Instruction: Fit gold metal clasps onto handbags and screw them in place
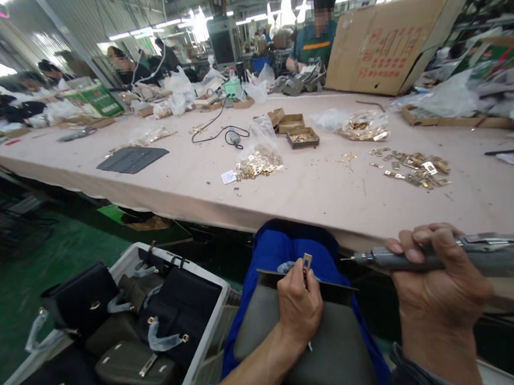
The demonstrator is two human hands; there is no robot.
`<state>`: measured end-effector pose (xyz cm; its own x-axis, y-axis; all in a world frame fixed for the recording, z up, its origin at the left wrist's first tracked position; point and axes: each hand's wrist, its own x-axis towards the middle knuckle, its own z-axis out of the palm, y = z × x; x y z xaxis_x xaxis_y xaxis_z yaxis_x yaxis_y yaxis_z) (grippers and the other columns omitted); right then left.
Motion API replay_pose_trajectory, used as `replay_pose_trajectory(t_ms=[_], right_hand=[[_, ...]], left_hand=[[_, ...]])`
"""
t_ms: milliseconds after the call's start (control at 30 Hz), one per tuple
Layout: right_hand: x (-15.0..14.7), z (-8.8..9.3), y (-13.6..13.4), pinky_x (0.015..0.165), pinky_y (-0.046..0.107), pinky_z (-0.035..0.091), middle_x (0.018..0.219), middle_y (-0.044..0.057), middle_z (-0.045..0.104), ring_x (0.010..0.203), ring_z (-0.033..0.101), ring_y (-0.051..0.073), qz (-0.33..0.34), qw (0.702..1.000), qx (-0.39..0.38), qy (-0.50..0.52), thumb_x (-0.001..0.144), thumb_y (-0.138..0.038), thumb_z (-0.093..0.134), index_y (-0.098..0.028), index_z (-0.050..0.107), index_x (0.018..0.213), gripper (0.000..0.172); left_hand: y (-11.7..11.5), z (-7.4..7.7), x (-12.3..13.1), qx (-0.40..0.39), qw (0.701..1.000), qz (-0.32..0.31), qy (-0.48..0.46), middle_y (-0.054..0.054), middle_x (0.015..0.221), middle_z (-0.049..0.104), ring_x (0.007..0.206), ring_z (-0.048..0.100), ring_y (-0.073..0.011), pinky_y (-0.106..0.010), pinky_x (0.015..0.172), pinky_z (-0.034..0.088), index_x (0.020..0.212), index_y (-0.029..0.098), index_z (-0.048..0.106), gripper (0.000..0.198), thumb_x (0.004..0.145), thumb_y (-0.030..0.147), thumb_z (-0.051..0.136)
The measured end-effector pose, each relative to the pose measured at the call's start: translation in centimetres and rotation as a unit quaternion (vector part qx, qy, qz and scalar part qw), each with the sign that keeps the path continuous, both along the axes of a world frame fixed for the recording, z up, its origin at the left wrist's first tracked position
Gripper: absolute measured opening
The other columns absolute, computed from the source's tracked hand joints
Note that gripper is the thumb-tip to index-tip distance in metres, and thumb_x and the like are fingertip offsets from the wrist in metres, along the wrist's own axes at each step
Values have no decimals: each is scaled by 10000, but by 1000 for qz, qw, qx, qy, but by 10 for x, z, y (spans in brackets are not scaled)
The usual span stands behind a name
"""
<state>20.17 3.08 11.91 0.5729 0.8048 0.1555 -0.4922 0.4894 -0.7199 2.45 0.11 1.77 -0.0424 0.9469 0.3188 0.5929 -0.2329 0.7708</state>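
My left hand [300, 304] is closed on a small gold metal plate [307, 260] with a slot in it, pinched between thumb and fingers. Under that hand, a grey-green handbag [338, 351] lies across my lap, over blue cloth. My right hand [439, 279] is wrapped around a grey electric screwdriver [468, 255], held level at the right. Its thin bit points left toward the gold plate, apart from it.
A white crate [212, 301] at lower left holds several black and olive bags. On the table [292, 196] lie gold fittings [427, 172], a small box [302, 137], a dark flat panel [132, 159] and a large carton [387, 45]. A co-worker [316, 30] is across the table.
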Motion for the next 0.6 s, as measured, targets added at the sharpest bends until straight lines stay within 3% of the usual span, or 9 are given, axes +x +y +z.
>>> replay_pose_trajectory(t_ms=[167, 300, 433, 600], right_hand=[[4, -4, 4, 601, 259, 476, 783, -25, 496, 596, 399, 87, -20, 999, -20, 34, 719, -171, 765, -183, 598, 831, 201], [20, -8, 19, 592, 215, 480, 798, -49, 477, 583, 393, 53, -10, 995, -15, 98, 694, -146, 815, -171, 562, 840, 293], [50, -11, 59, 590, 204, 491, 797, -69, 471, 561, 406, 32, 7, 993, -4, 119, 695, -164, 862, -165, 554, 875, 357], [86, -3, 129, 594, 216, 516, 795, -74, 519, 554, 466, 41, -7, 996, 9, 92, 681, -177, 872, -174, 540, 898, 397]], left_hand=[[7, 6, 2, -51, 998, -4, -42, -113, 724, 749, 711, 753, -266, -344, 738, 555, 1096, 129, 697, 249, 993, 228, 492], [13, 6, -4, -169, 961, -33, -215, -44, 617, 726, 536, 716, -206, -261, 567, 545, 1113, 147, 702, 316, 974, 408, 590], [24, -6, -11, -218, 906, -49, -361, -81, 631, 734, 460, 674, -169, -204, 453, 507, 908, 122, 736, 520, 867, 637, 671], [32, -9, -14, -225, 885, -43, -404, -116, 704, 758, 397, 644, -148, -181, 383, 467, 810, 108, 756, 607, 699, 704, 796]])
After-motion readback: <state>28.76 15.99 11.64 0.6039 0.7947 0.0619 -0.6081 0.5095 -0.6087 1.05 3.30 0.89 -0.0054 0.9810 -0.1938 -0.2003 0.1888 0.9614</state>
